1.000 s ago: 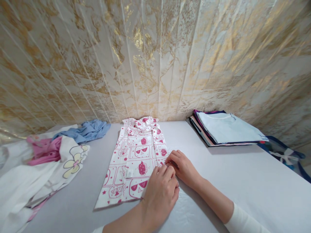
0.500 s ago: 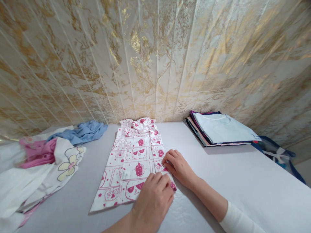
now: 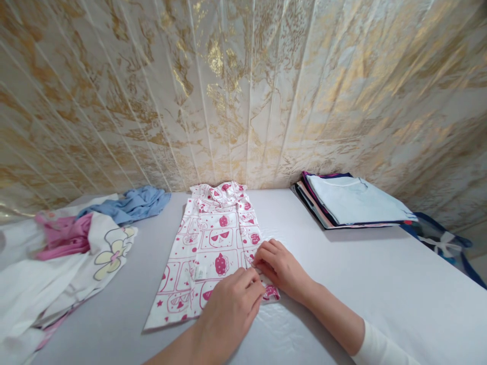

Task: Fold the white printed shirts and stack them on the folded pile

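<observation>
A white shirt [image 3: 220,238] with a pink cartoon print lies flat in front of me. Its gathered neck end points to the wall, its right side is folded inward, and a small white label shows on it. My left hand [image 3: 236,299] rests across the lower right part, fingers bent and closed on the fabric, hiding part of the hem. Just beyond it, my right hand [image 3: 279,266] pinches the right edge with curled fingers. The two hands are close together, and the fingertips are partly hidden. A small pink-printed corner sticks out between them.
On the left is a loose heap of clothes: white with a flower print [image 3: 114,253], pink [image 3: 66,235] and blue [image 3: 140,203]. A folded stack topped by a pale blue shirt [image 3: 353,197] stands back right. Gold-patterned curtain [image 3: 228,101] hangs behind the white table [image 3: 365,284].
My left hand has shifted slightly left along the shirt's lower right side, and my right hand has slid a little nearer to me. The whole view has moved slightly.
</observation>
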Tool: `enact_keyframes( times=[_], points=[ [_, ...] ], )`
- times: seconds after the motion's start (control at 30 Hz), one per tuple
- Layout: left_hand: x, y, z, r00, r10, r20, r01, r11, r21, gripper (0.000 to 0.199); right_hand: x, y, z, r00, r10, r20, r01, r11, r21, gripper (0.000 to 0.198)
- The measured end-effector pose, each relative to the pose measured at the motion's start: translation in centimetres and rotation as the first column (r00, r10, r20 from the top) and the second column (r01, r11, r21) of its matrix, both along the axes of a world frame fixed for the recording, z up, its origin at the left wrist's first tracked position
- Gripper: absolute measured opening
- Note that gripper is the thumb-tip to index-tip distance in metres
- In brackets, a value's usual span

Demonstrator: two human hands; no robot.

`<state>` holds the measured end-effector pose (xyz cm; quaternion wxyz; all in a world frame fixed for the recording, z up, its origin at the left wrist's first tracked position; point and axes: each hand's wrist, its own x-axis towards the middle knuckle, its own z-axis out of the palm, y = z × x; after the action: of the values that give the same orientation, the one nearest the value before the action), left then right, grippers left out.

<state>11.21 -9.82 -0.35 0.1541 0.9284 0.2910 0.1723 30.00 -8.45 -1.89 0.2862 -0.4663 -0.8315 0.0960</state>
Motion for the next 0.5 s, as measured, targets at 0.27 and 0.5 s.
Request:
enact_keyframes(
  times=[0.27, 0.5],
  points=[
    [-0.8, 0.9, 1.2, 0.994, -0.095, -0.059, 0.091, 0.994, -0.057, 0.011, 0.6, -3.8, 2.1, 0.991, 0.069, -0.112, -0.08, 0.991, -0.103, 0.014],
    [-0.8, 1.7, 0.4, 0.999, -0.04, 0.015, 0.041, 0.996, -0.078, 0.017, 0.6, -5.5, 1.2, 0.998, 0.029, -0.054, -0.038, 0.984, -0.174, 0.024]
  ],
)
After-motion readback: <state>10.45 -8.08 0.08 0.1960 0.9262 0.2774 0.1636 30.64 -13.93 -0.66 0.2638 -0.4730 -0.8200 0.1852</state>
